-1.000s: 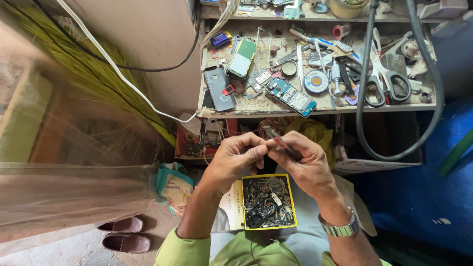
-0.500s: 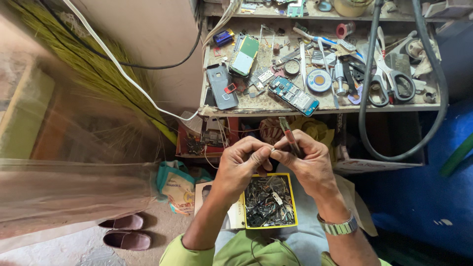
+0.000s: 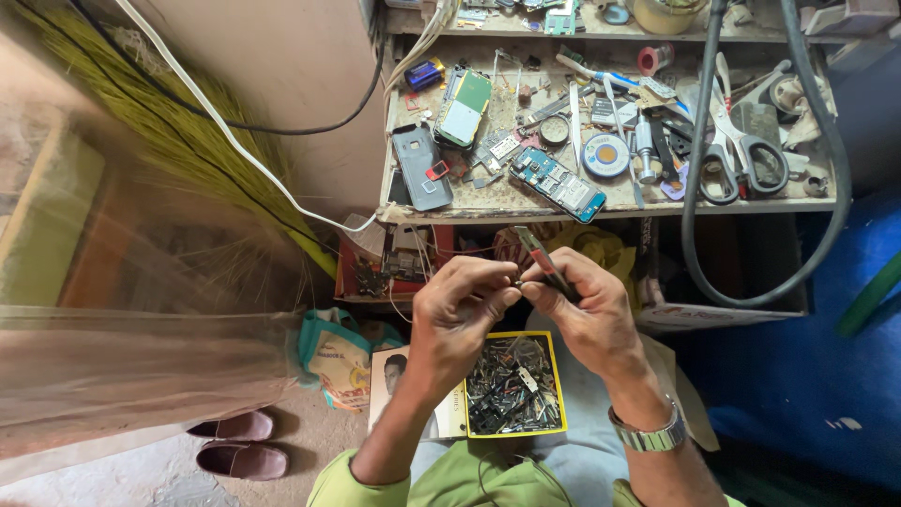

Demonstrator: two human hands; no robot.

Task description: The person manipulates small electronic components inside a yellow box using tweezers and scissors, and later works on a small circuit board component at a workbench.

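Your right hand (image 3: pixel 587 314) grips tweezers (image 3: pixel 544 263) pointing to 11 o'clock, and your left hand (image 3: pixel 460 305) pinches a tiny part at their tip. At 6 o'clock below them sits a yellow tray (image 3: pixel 556 376) of small parts.

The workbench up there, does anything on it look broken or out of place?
Yes. A phone lies opened with its innards showing, a bare circuit board pokes over the bench front edge, and tools are strewn around the scissors.
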